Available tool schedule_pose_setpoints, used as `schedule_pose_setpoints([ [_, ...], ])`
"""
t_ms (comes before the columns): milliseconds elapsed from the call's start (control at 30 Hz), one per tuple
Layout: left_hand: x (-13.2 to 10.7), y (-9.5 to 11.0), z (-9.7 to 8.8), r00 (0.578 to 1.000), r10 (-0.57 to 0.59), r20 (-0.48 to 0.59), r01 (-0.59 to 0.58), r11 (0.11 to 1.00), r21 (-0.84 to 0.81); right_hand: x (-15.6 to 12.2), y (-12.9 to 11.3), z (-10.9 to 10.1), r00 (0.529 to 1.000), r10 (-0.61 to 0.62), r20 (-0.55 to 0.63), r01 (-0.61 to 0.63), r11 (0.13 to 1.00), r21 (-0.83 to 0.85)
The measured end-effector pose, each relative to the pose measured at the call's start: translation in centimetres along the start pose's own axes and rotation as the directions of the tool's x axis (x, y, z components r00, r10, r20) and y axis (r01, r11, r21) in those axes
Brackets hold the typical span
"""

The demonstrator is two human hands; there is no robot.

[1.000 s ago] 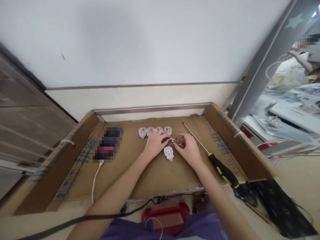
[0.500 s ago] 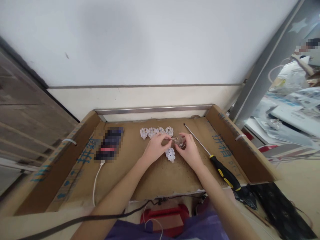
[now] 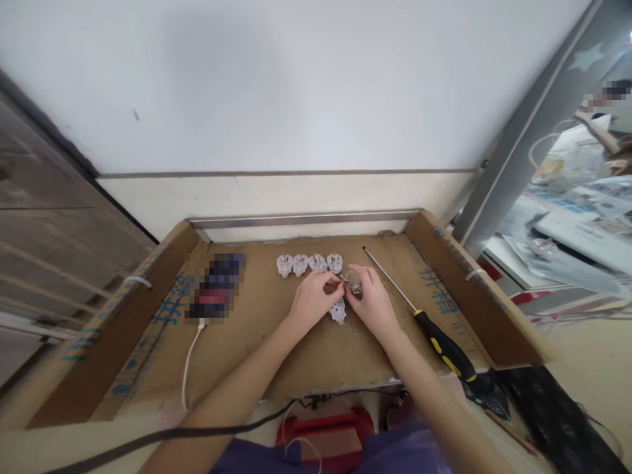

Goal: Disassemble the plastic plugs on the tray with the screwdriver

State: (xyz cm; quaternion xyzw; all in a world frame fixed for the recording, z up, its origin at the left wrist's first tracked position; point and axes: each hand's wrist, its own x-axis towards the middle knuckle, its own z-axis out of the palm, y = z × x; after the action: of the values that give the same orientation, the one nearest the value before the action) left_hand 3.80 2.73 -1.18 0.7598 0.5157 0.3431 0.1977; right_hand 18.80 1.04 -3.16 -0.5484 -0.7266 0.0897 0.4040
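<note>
Clear plastic part (image 3: 354,282) held in R hand (image 3: 374,301); L hand (image 3: 312,297) pinched narrow just beside it, contents can't be told. White plug piece (image 3: 338,313), partly hidden, is set under hands; 4 white plugs (image 3: 300,264) lined up beyond, screwdriver (image 3: 447,349) laid R.

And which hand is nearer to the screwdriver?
Right. The right hand is to the left of the screwdriver; the left hand is farther left, beyond the right hand.

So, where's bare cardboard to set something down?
The cardboard is bare between the pixelated device and the row of four plug pieces, and between the forearms below the white piece. It's crowded around the left hand, right hand and clear piece.
</note>
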Motion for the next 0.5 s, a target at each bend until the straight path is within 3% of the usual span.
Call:
schedule_pose_setpoints([
  [267,-0.12,0.02,0.16,1.0,-0.008,-0.019,0.008,1.0,-0.026,0.01,-0.33,0.11,1.0,0.012,0.017,-0.013,0.998,0.055],
  [500,-0.05,0.15,0.53,0.995,-0.026,-0.091,0.022,0.999,-0.04,-0.22,-0.33,0.25,0.998,0.058,0.029,-0.064,0.959,0.276],
])
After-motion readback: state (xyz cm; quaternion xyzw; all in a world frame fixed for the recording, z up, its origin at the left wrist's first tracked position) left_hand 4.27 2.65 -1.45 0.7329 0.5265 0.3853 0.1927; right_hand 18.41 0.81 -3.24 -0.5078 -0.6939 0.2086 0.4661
